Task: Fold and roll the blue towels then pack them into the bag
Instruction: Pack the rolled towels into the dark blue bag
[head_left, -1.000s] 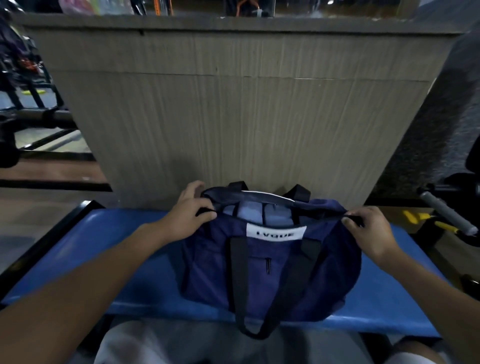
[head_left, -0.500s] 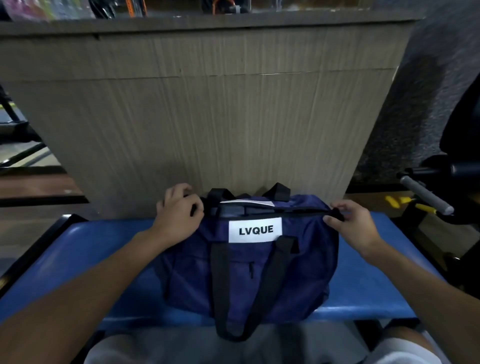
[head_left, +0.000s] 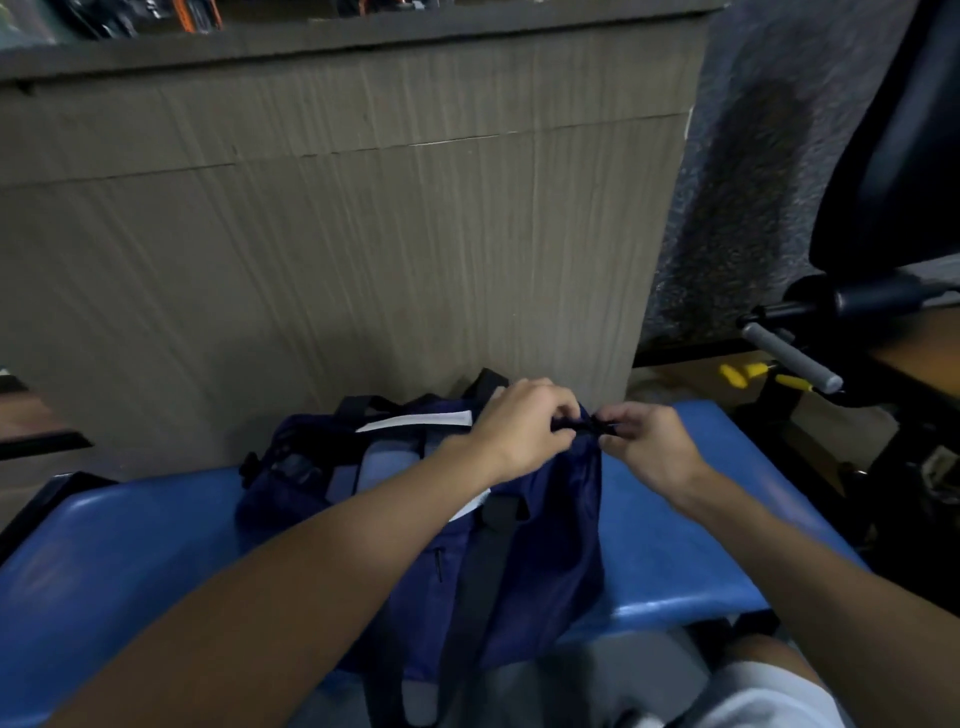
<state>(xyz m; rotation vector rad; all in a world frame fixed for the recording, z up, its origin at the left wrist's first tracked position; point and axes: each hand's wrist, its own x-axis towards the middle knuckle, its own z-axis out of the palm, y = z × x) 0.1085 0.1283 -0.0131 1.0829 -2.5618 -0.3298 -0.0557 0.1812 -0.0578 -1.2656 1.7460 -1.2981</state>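
Since 0.5 s ago, the left hand (head_left: 524, 431) is crossing from the bag's (head_left: 545, 561) left end to its right end, meeting the right hand (head_left: 649, 447). In the head view, the 2 hands' fingers are curling narrowly, pinching a black tab (head_left: 589, 427) at the bag's top. The bag is lying mid-bench (head_left: 130, 545), far edge to near edge, with blue towels (head_left: 384, 467) showing inside.

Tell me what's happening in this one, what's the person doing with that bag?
A person has a navy bag standing on a blue bench. Both hands meet at the bag's right end: the left hand grips the top edge and the right hand pinches a small black tab there, probably the zip. The bag's mouth is open, with pale blue towels showing inside. Packing looks done; the bag is not yet closed.
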